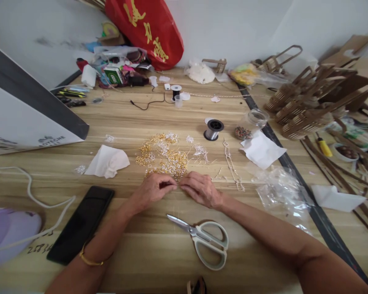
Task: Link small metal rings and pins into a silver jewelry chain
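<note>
My left hand (155, 188) and my right hand (200, 189) meet fingertip to fingertip over the wooden table. Both are closed in a pinch; whatever sits between the fingertips is too small to make out. Right behind them spreads a pile of small gold and silver beads (173, 162). Thin silvery pins (200, 152) lie scattered just beyond my right hand. To its right rest a beaded chain (230, 163) and a shorter chain piece (218, 174). A pair of scissors (194, 232) with pale handles lies on the near side, blades partly apart, touched by neither hand.
A black phone (81, 224) and a crumpled tissue (107, 161) lie to the left. Beyond the beads stand a wire spool (214, 130) and a tipped jar (252, 123) of brown beads. Plastic bags (283, 190) and woven baskets (303, 110) occupy the right; a box (30, 110) stands left.
</note>
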`<state>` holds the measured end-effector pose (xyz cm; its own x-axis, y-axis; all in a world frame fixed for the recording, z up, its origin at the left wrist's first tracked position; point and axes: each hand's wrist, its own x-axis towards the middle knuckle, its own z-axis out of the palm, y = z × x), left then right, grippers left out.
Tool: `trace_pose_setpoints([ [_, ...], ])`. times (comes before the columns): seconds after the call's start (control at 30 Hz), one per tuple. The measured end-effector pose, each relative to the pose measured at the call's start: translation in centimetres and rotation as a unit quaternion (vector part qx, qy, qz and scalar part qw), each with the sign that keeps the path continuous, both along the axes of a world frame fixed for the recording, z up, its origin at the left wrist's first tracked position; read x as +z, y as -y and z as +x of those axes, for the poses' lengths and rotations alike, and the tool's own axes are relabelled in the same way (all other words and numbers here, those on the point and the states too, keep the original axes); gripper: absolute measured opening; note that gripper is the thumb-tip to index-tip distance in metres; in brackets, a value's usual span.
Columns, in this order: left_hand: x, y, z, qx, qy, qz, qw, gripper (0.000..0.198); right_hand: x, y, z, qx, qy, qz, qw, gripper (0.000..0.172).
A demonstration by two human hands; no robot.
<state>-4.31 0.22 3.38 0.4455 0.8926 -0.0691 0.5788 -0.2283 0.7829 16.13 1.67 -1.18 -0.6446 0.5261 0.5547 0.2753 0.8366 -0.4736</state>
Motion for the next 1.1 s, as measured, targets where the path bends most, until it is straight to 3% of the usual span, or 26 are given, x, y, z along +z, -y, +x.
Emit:
trace_pose_setpoints([
  [0.17,0.0,-0.1,-0.6,0.007,0.016,-0.001,1.0,0.023,-0.1,0.0,0.1,-0.022,0.017,0.006,1.0,0.012],
  [0.4,-0.4,-0.4,-0.7,0.074,0.062,0.005,0.995,0.013,-0.1,0.1,-0.1,-0.022,0.028,0.01,0.999,0.009],
  [0.53,-0.5,-0.4,-0.6,0.066,0.077,0.001,0.995,0.013,0.2,0.1,0.0,-0.003,0.018,0.007,1.0,0.009],
  [0.73,-0.7,0.0,0.3,0.039,0.047,0.007,0.998,0.013,0.4,0.1,0.1,0.004,-0.031,0.01,0.999,0.03],
  [0.93,-1.0,0.1,0.8,0.038,0.045,0.0,0.998,0.013,-0.2,0.1,-0.1,0.024,-0.011,-0.025,0.999,0.014],
  [1.1,-0.9,0.0,0.7,0.029,0.047,-0.004,0.998,0.014,-0.6,0.0,0.0,0.025,-0.009,-0.042,0.999,0.011],
])
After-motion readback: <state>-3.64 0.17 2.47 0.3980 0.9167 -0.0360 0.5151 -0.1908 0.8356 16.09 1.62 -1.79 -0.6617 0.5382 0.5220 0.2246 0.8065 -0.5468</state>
